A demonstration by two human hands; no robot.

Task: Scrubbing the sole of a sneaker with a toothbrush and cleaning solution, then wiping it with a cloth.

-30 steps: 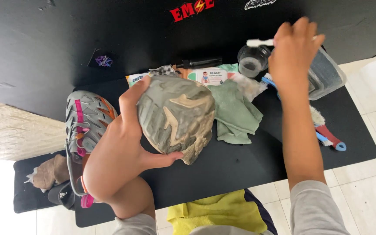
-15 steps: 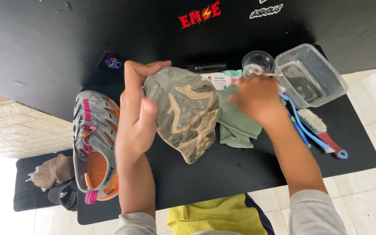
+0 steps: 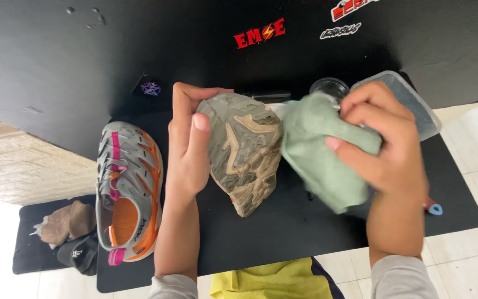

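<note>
My left hand (image 3: 189,147) grips a muddy grey shoe (image 3: 244,149) by its left side, sole turned up toward me, over the black table (image 3: 283,227). My right hand (image 3: 385,147) is closed on a pale green cloth (image 3: 319,149), lifted off the table just right of the shoe's sole. The cloth's edge reaches the sole's right rim. The matching grey, orange and pink shoe (image 3: 128,191) lies upright on the table to the left of my left arm.
A clear plastic tub (image 3: 416,105) and a small clear cup (image 3: 330,87) stand behind my right hand. A blue brush tip (image 3: 434,209) peeks out by my right wrist. A yellow cloth (image 3: 272,279) lies below the table edge. Brown rags (image 3: 65,221) sit far left.
My right hand left the tub area, dropped the white-handled tool, picked up the green cloth from the table and raised it beside the sole. My left hand shifted its grip on the shoe.
</note>
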